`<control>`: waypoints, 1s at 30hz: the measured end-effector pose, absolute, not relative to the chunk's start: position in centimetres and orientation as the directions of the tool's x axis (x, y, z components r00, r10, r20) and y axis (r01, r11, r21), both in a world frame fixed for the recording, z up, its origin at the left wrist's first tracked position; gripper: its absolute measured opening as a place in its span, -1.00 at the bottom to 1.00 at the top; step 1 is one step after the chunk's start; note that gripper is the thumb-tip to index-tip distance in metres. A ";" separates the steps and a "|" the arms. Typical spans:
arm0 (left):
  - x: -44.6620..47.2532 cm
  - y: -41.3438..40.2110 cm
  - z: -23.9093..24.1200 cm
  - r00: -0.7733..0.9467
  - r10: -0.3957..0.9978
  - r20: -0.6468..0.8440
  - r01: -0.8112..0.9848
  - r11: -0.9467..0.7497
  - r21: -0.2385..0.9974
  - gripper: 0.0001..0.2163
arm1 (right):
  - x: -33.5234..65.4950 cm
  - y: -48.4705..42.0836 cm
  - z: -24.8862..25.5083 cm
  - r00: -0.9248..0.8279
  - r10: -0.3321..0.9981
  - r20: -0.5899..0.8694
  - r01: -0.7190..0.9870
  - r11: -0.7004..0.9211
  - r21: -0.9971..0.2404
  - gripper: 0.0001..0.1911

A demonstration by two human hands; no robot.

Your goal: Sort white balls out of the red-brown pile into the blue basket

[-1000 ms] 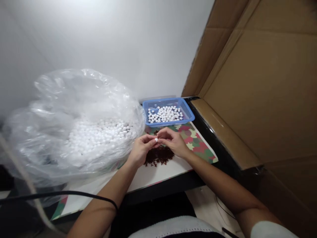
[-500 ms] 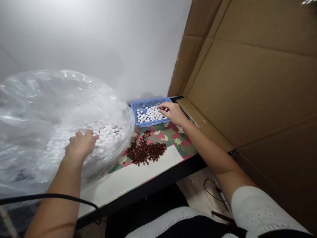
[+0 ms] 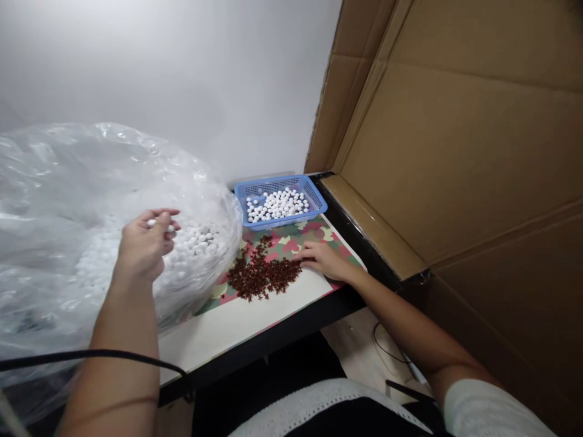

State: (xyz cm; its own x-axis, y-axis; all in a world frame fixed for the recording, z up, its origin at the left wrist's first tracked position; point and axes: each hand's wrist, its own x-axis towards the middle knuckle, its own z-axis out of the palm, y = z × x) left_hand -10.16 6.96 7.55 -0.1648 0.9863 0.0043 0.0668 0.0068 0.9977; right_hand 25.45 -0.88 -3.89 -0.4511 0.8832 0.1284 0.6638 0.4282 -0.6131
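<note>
My left hand (image 3: 146,243) is raised over a large clear plastic bag (image 3: 59,158), its fingers closed on a few small white balls (image 3: 171,229). Beneath it, many more white balls (image 3: 194,243) fill the bag. My right hand (image 3: 321,258) is at the right edge of a heap of small dark red star-shaped pieces (image 3: 264,273), thumb and fingers pinched at the pile. Whatever sits between those fingertips is too small to make out. Behind the heap stands a blue plastic basket (image 3: 285,223) with white balls spread over its bottom.
A camouflage-patterned sheet (image 3: 337,240) and a white strip (image 3: 237,325) cover the table. Tall cardboard (image 3: 478,139) stands on the right, and a pale wall (image 3: 204,73) is behind. A black cable (image 3: 100,354) crosses in front of my left forearm.
My left hand has lifted off the balls in the bag, now holding a few. My right hand has moved from the blue basket down to the red heap.
</note>
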 end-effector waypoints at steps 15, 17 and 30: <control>1.1 1.3 0.9 0.456 0.807 -0.374 -0.359 0.551 0.753 -0.72 | 20.8 2.0 0.1 -0.321 0.940 0.113 0.332 0.223 -0.916 -0.89; 1.0 1.1 0.8 0.449 0.823 -0.347 -0.368 0.524 0.768 -0.72 | 20.0 2.3 0.2 -0.293 0.951 0.095 0.185 0.154 -0.971 -0.81; 0.8 0.8 0.3 0.502 0.821 -0.271 -0.344 0.477 0.809 -0.74 | 18.5 1.4 -0.8 -0.285 0.958 -0.035 -0.185 -0.091 -0.978 -0.74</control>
State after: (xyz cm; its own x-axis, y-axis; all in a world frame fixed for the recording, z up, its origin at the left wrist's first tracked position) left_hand 0.82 0.76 0.32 0.5023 0.8212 -0.2708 -0.3440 0.4771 0.8087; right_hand 18.47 1.37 -0.83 -0.2847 0.9580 -0.0352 -0.1853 -0.0910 -0.9785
